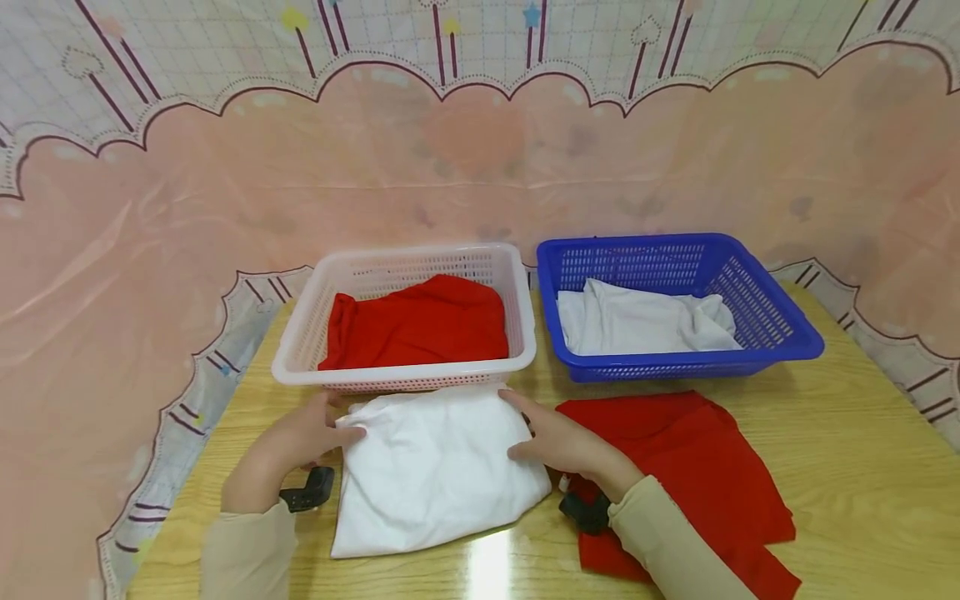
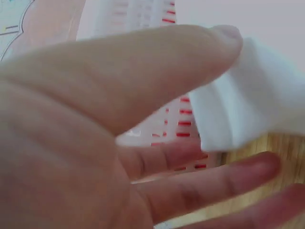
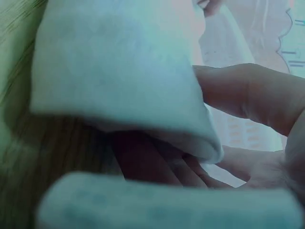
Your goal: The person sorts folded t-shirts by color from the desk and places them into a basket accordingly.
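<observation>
At the bottom edge, closest to the head camera: beige sleeves. Behind everything, a patterned pink sheet; in front of it, a wood-grain table. On the far part, side by side, a blue basket at right and a white basket at left. Near the blue basket, spread partly beneath the right forearm, a red cloth. In front of the white basket, between both hands, a white cloth. Inside the white basket, red fabric; inside the blue one, white fabric. At the cloth's left edge, the left hand, pinching it, thumb on top. At its right edge, the right hand, gripping it, with fingers underneath. Smallest, black devices at the wrists.
</observation>
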`<action>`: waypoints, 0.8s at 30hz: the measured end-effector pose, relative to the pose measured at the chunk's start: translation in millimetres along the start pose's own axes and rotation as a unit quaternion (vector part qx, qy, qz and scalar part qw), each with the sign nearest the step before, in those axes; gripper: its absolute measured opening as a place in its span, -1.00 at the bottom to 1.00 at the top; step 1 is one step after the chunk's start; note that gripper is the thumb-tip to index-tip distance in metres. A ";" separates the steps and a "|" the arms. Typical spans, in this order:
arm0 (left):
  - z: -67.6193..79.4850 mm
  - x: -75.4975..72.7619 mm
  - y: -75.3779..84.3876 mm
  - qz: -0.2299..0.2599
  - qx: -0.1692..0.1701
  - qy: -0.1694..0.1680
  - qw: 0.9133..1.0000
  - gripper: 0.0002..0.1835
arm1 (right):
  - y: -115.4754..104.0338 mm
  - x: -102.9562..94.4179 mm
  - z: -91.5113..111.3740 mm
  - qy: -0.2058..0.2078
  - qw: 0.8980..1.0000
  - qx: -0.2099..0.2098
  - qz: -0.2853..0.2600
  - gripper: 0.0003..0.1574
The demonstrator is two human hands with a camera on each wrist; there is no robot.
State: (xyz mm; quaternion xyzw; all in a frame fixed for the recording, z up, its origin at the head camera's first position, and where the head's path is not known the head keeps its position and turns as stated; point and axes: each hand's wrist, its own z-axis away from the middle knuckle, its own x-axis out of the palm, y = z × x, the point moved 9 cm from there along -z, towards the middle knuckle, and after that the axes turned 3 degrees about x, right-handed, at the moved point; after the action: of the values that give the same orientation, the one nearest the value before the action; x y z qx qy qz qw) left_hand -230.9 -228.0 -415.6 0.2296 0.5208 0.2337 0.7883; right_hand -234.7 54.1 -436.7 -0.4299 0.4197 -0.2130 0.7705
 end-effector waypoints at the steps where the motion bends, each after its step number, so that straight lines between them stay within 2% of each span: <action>1: 0.7 -0.5 -4.3 -0.010 -0.016 0.000 1.000 -0.37 | 1.4 0.0 -0.6 -0.001 1.000 0.002 0.006 -0.04; 4: 1.2 3.6 -13.9 -0.031 -0.052 -0.010 0.998 -0.44 | 3.7 0.7 -1.6 -0.011 1.000 0.007 0.028 -0.03; 7: -0.7 10.8 -13.8 -0.069 -0.049 -0.018 0.996 -0.43 | 3.6 3.2 -2.2 -0.022 0.999 0.001 0.037 -0.05; 9: -2.8 16.3 -7.9 -0.082 -0.029 -0.023 0.996 -0.43 | 2.9 4.5 -1.8 -0.028 0.999 -0.003 0.027 -0.07; 14: -6.5 31.1 18.6 -0.097 0.050 -0.049 0.993 -0.47 | 2.5 3.0 0.8 -0.030 0.999 0.006 -0.027 -0.08; 16: -6.8 36.4 28.3 -0.094 0.076 -0.063 0.991 -0.45 | 1.3 2.9 2.2 -0.034 0.999 0.006 -0.041 -0.06; 19: -6.2 41.2 38.2 -0.081 0.098 -0.078 0.989 -0.41 | -0.3 4.6 3.2 -0.044 0.998 0.000 -0.050 -0.03; 24: -5.3 44.6 51.2 -0.062 0.150 -0.092 0.982 -0.48 | -1.9 4.7 3.0 -0.043 0.997 -0.011 -0.067 -0.09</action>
State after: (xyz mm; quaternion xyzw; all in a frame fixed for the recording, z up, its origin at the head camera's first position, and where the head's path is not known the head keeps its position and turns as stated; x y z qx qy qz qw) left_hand -226.9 -160.0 -418.2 0.3328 0.4882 0.0815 0.8027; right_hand -229.5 51.3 -436.4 -0.4743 0.3583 -0.2411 0.7672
